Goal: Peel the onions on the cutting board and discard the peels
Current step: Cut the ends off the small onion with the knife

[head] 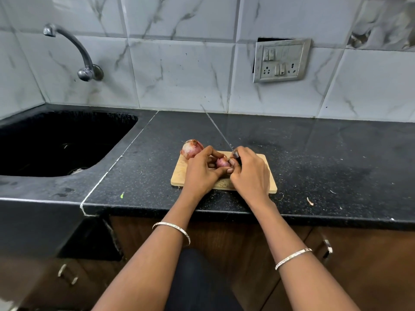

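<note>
Over cutting board (178, 173), left hand (202, 173) curls round small onion (222, 163). Touching it on right, right hand (249, 173) grips knife (219, 129), blade pointing away toward wall. Just beyond left hand, at board's far corner: bigger onion (191, 149), skin on. On worktop (314, 153), well right of right hand: peel scrap (310, 201).

soft even daylight; faint glare on dark countertop (314, 142); wide-angle bending at edges; blurred knife blade (216, 126)
</note>
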